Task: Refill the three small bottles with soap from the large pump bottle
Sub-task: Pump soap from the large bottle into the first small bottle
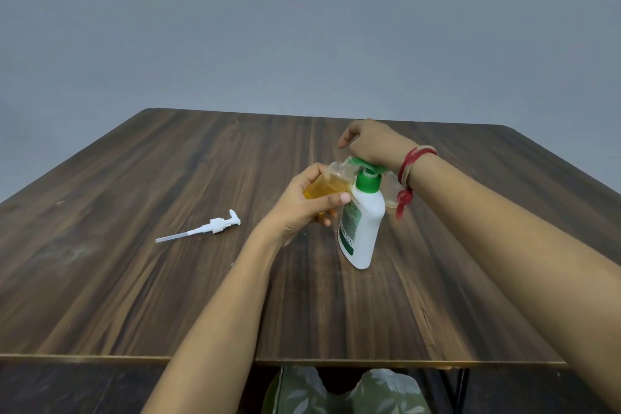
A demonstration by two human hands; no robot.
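Note:
A large white pump bottle (pixel 364 225) with a green collar and green pump head stands on the wooden table (pixel 168 279). My right hand (pixel 369 144) presses down on the pump head from above. My left hand (pixel 302 202) grips a small clear bottle (pixel 331 183) partly filled with amber soap, tilted with its open neck right at the green spout. Another small bottle (pixel 390 193) peeks out behind the pump bottle, mostly hidden by my right wrist.
A loose white pump (pixel 215 227) with its dip tube lies on the table left of my hands. Red thread bands circle my right wrist. The table's front edge runs just below my forearms, with green patterned fabric under it.

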